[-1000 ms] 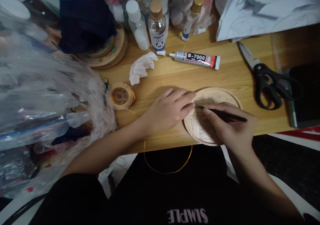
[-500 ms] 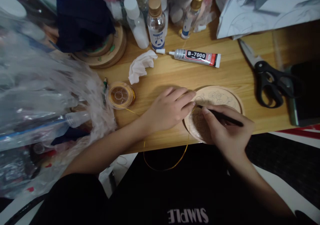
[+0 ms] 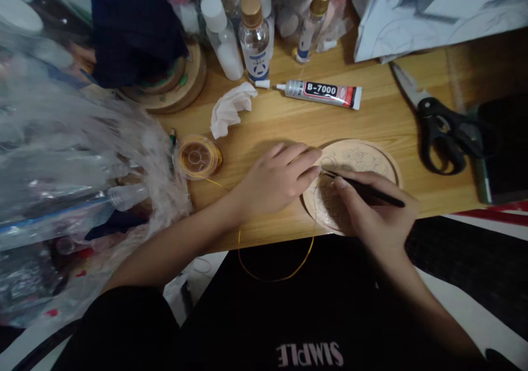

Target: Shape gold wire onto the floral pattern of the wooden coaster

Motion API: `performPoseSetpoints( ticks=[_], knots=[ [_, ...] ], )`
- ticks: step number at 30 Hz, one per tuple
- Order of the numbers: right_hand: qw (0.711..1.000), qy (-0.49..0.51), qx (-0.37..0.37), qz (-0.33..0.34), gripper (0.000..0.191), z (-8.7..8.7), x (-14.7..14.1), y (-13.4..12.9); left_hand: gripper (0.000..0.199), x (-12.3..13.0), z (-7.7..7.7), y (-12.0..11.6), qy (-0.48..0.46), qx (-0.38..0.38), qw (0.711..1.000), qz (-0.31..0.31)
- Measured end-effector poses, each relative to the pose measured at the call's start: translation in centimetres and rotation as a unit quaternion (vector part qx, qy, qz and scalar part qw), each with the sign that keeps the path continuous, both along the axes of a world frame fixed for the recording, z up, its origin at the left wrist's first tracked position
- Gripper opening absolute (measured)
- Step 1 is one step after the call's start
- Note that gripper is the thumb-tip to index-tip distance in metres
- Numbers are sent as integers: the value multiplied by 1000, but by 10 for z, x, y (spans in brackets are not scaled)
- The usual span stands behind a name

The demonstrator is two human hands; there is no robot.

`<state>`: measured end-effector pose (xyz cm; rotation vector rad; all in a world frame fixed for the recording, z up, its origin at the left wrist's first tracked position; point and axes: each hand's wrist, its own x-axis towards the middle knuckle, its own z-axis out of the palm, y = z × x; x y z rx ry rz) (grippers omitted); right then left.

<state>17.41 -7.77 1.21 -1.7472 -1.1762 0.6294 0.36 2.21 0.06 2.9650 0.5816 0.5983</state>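
A round wooden disc [image 3: 363, 159] with a drawn line pattern lies near the front edge of the wooden table [image 3: 379, 121]. My left hand [image 3: 278, 178] rests flat at the disc's left rim, its fingertips pressing down where a thin gold wire [image 3: 274, 276] meets the disc. My right hand [image 3: 377, 209] covers the disc's lower part and is shut on a thin black tool [image 3: 365, 190], whose tip points left to my left fingertips. The gold wire loops down over my lap and runs back to a small spool [image 3: 199, 156] at the left.
A B-7000 glue tube [image 3: 319, 92], a crumpled tissue [image 3: 231, 109] and several bottles [image 3: 253, 36] stand behind the disc. Black scissors [image 3: 441, 123] lie at the right beside a dark phone [image 3: 503, 145]. Clear plastic bags [image 3: 70, 162] fill the left. Stacked wooden discs [image 3: 177, 85] sit at the back left.
The view has shifted slightly. My right hand and the black tool have edged a little up and left on the disc. My left hand stays put.
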Motion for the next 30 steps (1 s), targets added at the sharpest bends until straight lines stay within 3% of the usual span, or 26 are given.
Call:
performPoseSetpoints(
  ticks=[7,16,19,24,30],
  knots=[
    [998,-26,18,46,12,-2,25,6,25,0,0,0,-7,-8,1000,-3],
    [995,-18,-8,95,13,1,21,8,26,-1,-1,4,-14,-19,1000,-12],
    [997,-44,32,48,15,0,18,8,27,-2,-1,5,1,-28,999,-22],
    [971,-179,104,-117,25,-1,30,-3,31,-8,4,10,38,-58,995,-67],
    [975,-206,19,-81,30,-7,48,-10,53,-12,17,13,93,-90,988,-83]
  ],
)
